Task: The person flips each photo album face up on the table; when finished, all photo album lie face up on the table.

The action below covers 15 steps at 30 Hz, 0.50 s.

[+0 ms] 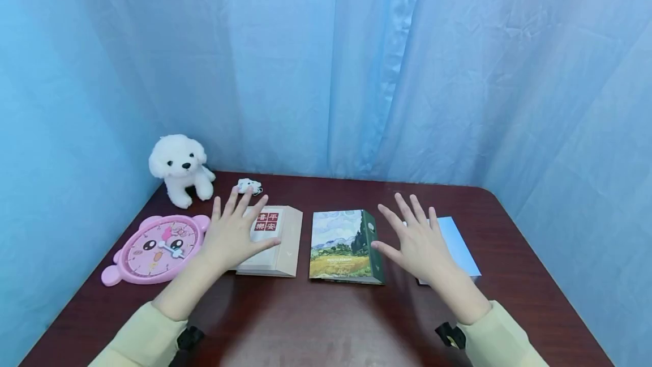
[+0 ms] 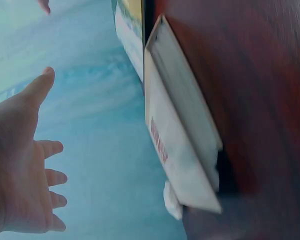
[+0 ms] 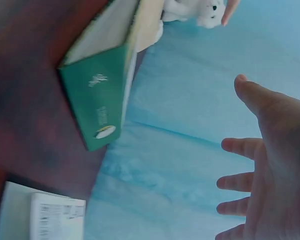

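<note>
My left hand [image 1: 229, 242] hovers with spread fingers over the left side of a thick beige album [image 1: 289, 242] with red squares of characters, hiding part of its cover. To the right, my right hand [image 1: 421, 248] is likewise spread, partly covering a light-blue book or box [image 1: 460, 245]. Between the hands lies a photo album [image 1: 336, 248] with a painted landscape cover and a green spine. Both wrist views show straight, separated fingers; the left palm [image 2: 15, 170] and right palm [image 3: 280, 170] hold nothing and stand apart from the albums.
A pink bear-shaped toy clock [image 1: 160, 251] lies at the left. Behind it sits a white plush dog [image 1: 179, 171], with a small white object [image 1: 248, 186] near the table's back edge. Light-blue curtains [image 1: 285, 72] surround the dark red-brown table [image 1: 305, 327].
</note>
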Motion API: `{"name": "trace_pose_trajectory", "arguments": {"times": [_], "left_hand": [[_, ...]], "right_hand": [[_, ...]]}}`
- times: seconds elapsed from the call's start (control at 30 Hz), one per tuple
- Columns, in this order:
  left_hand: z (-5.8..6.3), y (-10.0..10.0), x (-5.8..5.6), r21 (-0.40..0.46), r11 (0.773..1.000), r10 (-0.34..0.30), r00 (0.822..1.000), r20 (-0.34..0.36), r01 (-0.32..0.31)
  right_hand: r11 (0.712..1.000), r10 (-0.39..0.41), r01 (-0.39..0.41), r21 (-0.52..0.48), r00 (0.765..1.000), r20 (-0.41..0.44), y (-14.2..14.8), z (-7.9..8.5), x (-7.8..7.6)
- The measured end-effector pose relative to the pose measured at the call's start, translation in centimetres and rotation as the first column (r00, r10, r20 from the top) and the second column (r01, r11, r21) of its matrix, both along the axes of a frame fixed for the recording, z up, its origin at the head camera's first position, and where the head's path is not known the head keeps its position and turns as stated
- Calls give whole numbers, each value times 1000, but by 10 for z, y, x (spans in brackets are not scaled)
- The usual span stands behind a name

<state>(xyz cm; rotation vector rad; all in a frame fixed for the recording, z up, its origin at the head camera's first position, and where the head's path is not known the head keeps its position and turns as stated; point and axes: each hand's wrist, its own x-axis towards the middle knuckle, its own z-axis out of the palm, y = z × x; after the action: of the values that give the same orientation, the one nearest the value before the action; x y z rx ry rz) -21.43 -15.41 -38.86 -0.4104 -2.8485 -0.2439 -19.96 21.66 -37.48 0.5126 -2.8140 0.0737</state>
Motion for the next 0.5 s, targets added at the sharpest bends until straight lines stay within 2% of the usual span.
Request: {"name": "trace_pose_trajectory", "arguments": {"times": [0.33,0.5], "left_hand": [[10,-34,-19,-31,999,14,999,40,-13],[5,-46,-29,-34,999,12,995,95,-9]], "right_hand": [[997,76,-76,3,997,-17,-26,28,-10],[990,133,-133,37,991,-7,-52,27,-10]]}}
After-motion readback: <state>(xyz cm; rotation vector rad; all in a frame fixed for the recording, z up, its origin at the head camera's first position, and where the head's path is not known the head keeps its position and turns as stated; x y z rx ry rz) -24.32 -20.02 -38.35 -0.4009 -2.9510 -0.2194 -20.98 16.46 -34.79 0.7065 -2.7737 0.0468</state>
